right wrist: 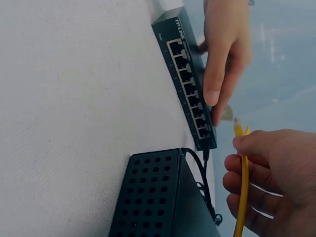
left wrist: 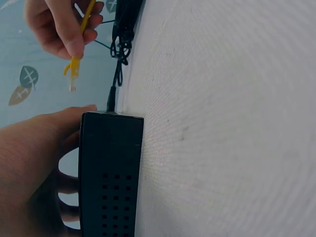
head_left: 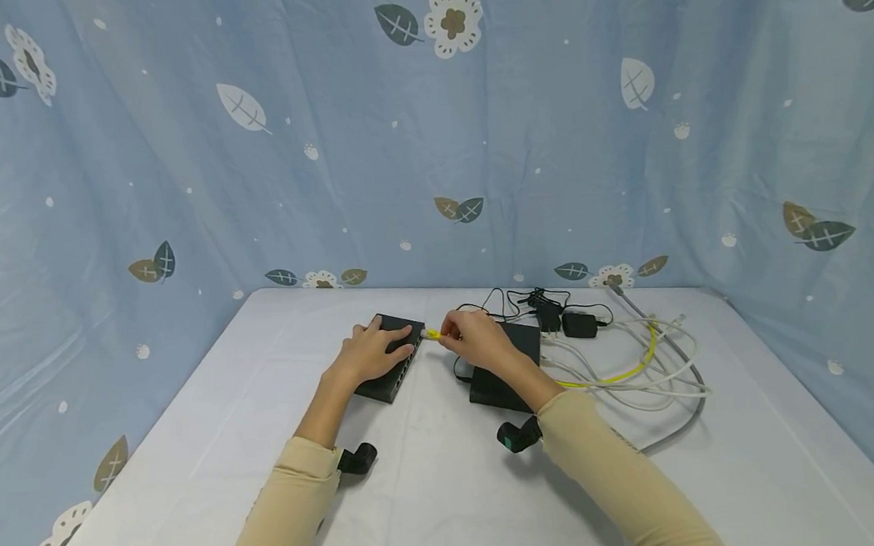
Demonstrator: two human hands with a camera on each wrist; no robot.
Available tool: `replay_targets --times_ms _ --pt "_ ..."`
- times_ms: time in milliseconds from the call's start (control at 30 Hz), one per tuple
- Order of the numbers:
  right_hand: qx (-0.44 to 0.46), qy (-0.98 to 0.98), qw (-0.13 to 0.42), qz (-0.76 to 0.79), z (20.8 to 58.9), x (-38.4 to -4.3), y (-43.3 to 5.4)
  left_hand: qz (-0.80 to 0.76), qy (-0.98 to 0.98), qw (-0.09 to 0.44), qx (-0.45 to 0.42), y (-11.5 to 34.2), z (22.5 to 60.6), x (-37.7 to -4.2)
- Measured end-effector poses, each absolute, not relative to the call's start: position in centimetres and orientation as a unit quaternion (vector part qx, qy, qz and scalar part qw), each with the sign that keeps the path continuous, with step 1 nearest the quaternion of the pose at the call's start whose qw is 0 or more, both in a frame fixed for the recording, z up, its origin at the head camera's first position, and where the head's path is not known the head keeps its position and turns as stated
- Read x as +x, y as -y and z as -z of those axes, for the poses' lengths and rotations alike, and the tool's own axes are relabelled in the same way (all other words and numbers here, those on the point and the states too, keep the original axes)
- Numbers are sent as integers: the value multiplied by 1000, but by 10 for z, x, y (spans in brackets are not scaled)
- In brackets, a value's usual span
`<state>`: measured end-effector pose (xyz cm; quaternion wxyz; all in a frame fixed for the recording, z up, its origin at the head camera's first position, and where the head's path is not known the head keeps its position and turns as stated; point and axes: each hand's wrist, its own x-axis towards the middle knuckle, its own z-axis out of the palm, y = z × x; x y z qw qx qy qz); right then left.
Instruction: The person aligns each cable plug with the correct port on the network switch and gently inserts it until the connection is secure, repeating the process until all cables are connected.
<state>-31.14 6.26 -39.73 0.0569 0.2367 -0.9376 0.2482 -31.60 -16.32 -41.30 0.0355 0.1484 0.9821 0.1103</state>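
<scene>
On the left of the table lies a black TP-LINK network switch (right wrist: 174,30) with a row of ports along its side facing right. My left hand (head_left: 367,354) rests on its top with the fingers spread. A yellow Ethernet cable (right wrist: 244,190) is pinched between the thumb and fingers of my right hand (head_left: 477,337). The cable's clear plug (left wrist: 73,84) points toward the switch's port side. In the right wrist view the plug stands apart from the ports, beyond the fingertips. Below my right forearm sits a second black box (head_left: 495,393) with a perforated side.
Several white cables (head_left: 693,356) and one grey cable (head_left: 697,411) lie coiled on the right. Black power adapters (head_left: 579,324) with thin black cords stand behind the second box. A blue patterned curtain (head_left: 369,143) hangs behind the white table (head_left: 450,489).
</scene>
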Motion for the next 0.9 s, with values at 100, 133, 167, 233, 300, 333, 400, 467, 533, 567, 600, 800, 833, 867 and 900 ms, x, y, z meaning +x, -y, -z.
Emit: replay_targets --times_ms 100,133,167,233,300,333,400,467,533,567,600,800,833,867,900 --pt "230 939 62 -250 396 -314 -61 -112 -982 37 148 164 413 -316" --pt "229 938 65 -253 396 -314 -60 -113 -982 37 148 164 412 -316" --pt "228 937 69 -257 395 -315 -60 -114 -982 38 148 164 412 -316" --pt "229 932 76 -272 393 -316 -58 -115 -982 38 147 164 412 -316" --pt "230 927 82 -284 392 -317 -56 -115 -982 38 147 165 412 -316" --pt "230 926 84 -287 393 -318 -56 -115 -982 38 146 165 412 -316" --pt "229 926 85 -287 394 -318 -54 -115 -982 38 145 164 413 -316" --pt "226 929 82 -280 396 -319 -53 -115 -982 37 144 164 414 -316" --pt "222 933 76 -272 400 -319 -51 -116 -982 37 143 164 414 -316" --pt "220 935 72 -268 401 -320 -51 -117 -982 36 143 164 414 -316" --pt "218 937 69 -264 403 -320 -50 -118 -982 34 143 164 414 -316" --pt "208 945 53 -246 412 -321 -48 -121 -982 37 141 164 414 -316" --pt "206 946 51 -243 412 -322 -48 -122 -982 38 141 164 414 -316" --pt "206 947 51 -241 413 -322 -48 -122 -982 37 143 164 414 -316" --pt "206 948 52 -237 413 -322 -48 -122 -981 36 143 164 414 -316"
